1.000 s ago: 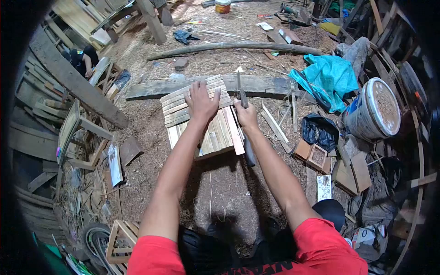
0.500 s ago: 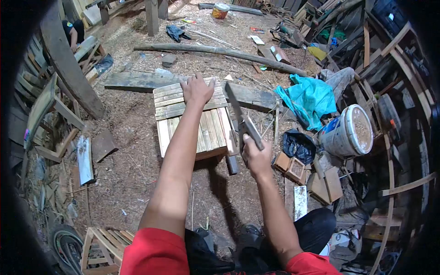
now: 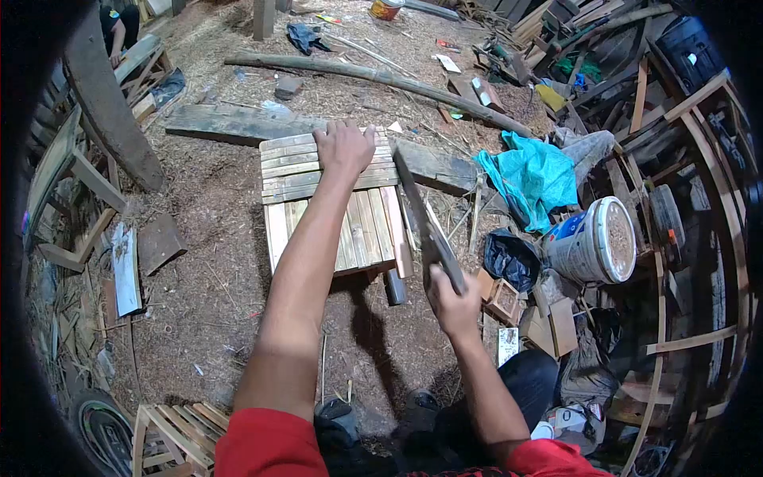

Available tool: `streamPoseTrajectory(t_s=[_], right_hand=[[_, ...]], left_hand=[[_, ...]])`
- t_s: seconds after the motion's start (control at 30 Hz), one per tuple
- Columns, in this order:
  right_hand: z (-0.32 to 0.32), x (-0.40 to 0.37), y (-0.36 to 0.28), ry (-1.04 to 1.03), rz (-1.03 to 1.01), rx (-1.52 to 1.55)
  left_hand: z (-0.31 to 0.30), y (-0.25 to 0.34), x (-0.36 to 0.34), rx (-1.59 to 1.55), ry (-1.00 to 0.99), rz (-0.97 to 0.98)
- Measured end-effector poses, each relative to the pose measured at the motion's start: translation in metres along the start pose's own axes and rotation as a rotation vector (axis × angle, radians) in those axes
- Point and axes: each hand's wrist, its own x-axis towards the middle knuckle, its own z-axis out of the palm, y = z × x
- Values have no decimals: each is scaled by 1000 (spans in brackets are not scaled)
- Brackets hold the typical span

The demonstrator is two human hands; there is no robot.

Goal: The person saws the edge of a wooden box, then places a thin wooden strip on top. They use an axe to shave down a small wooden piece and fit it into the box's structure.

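Under my left hand (image 3: 346, 149) is a small slatted wooden piece (image 3: 362, 234), with several crosswise slats at its far part and lengthwise slats nearer me. That hand presses on the crosswise slats, its fingers curled at the far edge. My right hand (image 3: 455, 302) is closed round the handle of a handsaw (image 3: 420, 213). The blade points away from me and runs along the piece's right side, its tip near the far right corner. A dark block end (image 3: 395, 288) sticks out below the near right corner.
Behind the piece lies a thick plank (image 3: 230, 125), and farther off a long pole (image 3: 358, 73). To the right are a teal tarp (image 3: 531, 176), a white bucket (image 3: 592, 241) and wood offcuts (image 3: 552, 327). At the upper left, a person (image 3: 119, 32) is partly visible.
My right hand and the saw have moved a little towards me and down. The left hand stays on the slats, and the view has shifted slightly.
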Motion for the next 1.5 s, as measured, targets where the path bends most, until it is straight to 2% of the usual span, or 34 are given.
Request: streamPoseTrajectory(t_s=[0.1,0.17,0.23,0.33,0.43,0.5,0.57,0.63,0.7,0.73,0.9,0.97,1.03,1.1,1.17,1.23,1.3,1.37,1.5], right_hand=[[3,-4,-18,43,151,135],[15,37,-5,7,51,51],[24,52,-6,-36,82,25],[9,8,-2,11,10,-36],[1,-27,-20,38,108,66],[6,9,-15,38,85,-101],[24,41,-16,35,141,67],[15,12,-4,12,32,-92],[-7,-34,-12,-4,56,11],[-2,-43,-37,63,101,0],[-26,4,-35,35,178,121],[-37,-9,-40,-87,137,-54],[-34,-28,-21,-130,86,-82],[-15,-48,-16,-49,144,56],[-6,-71,-19,-86,84,-93],[-8,-92,-6,-90,84,-25],[-19,-102,-12,-18,164,92],[-35,-104,-1,-12,235,92],[-31,-83,-19,-24,188,43]], left_hand=[[2,-4,2,28,-5,-3],[0,-1,0,26,36,5],[-4,-3,-1,15,1,10],[-4,1,0,12,-34,30],[-8,-2,6,-4,-28,2],[-6,1,-2,9,-18,-8],[-6,-4,-4,-43,-13,-25],[-6,-3,0,-52,-45,-30],[-7,-3,0,-94,-21,-39],[-6,-3,2,-84,-2,-45],[-25,-4,-4,-16,-95,-37],[-21,-1,-3,-8,-70,-32],[-12,-2,-2,-7,-50,0],[-5,-2,-4,-19,25,7],[-15,1,-12,-45,-57,54],[-29,10,-21,-69,-150,102],[-16,12,-16,-129,-121,111],[-18,19,-21,-109,-155,123],[-19,22,-17,-130,-204,72]])
